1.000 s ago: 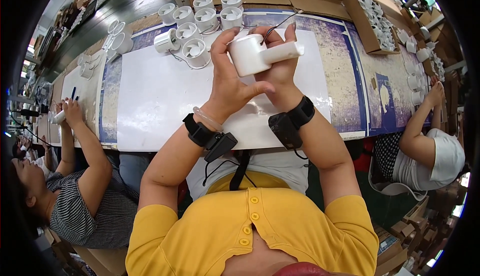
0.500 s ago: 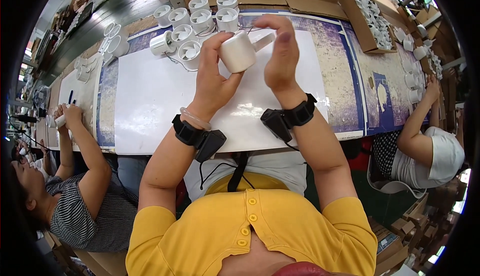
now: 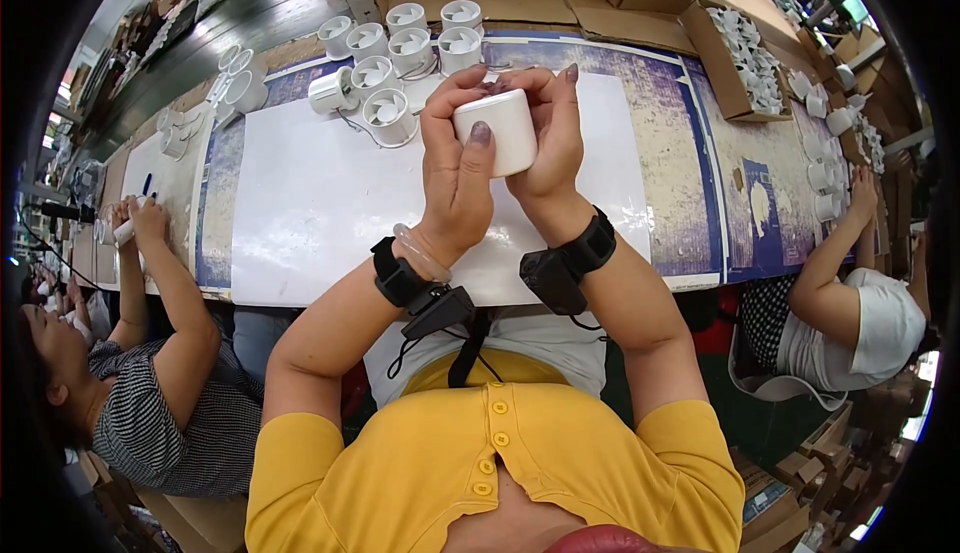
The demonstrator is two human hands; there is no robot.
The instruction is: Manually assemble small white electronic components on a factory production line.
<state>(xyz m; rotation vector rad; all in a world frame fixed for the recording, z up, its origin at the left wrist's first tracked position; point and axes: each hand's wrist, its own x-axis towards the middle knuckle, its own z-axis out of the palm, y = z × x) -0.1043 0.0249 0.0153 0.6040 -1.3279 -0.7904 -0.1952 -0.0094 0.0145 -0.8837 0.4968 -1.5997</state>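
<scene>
Above the middle of the table, both my hands are closed around a white cylindrical housing (image 3: 503, 133). My left hand (image 3: 457, 178) grips its left side, with the thumb pressed on the near face. My right hand (image 3: 553, 148) wraps its right and far side, its fingers meeting those of the left at the top. The hands cover the far end of the housing, so what is inside it is hidden. Beyond my left hand stand several white round fans (image 3: 388, 116) with blades showing and thin wires trailing. One white fan (image 3: 330, 91) lies on its side.
Beneath my hands a white sheet (image 3: 330, 223) covers the worn blue table. At the back right, a cardboard box (image 3: 745, 63) holds many small white parts. Co-workers sit at both sides: a person's hand (image 3: 150, 218) at left holds a white part, another person's arm (image 3: 840, 243) reaches in at right.
My right hand has moved left onto the housing; a flat pale strip seen beside it before is now hidden or gone. The housing has turned and come slightly nearer and right.
</scene>
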